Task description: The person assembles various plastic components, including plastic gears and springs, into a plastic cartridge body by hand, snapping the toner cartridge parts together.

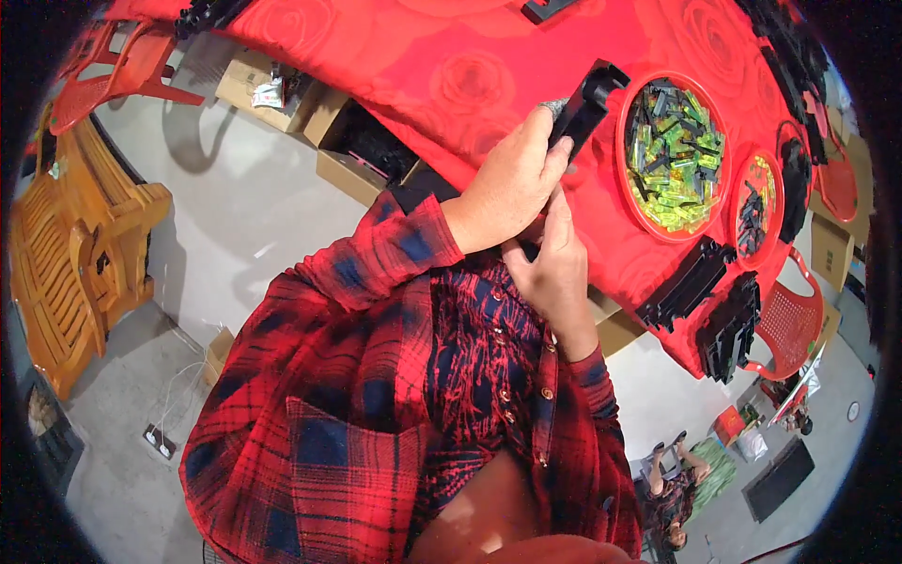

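My left hand (503, 188) is wrapped round a long black plastic part (584, 111) at the table's near edge. Its upper end sticks out past my fingers, tilted up to the right, and shows a notch near the tip. A grey patch, perhaps cloth, shows by my left fingertips. My right hand (556, 273) is just below, with thumb and fingers closed around the dark lower end of the same part. My palms hide most of its middle. Right of my hands stands a red round basket (622, 155) of small clear green-yellow and black pieces.
A smaller red basket (736, 211) with black and yellow pieces is farther right. Stacked black strips (691, 282) lie at the red-covered table's (423, 56) right corner. An open cardboard box (348, 179), a wooden bench (85, 244) and red plastic chairs (789, 315) stand around. Another person (672, 493) is behind, lower right.
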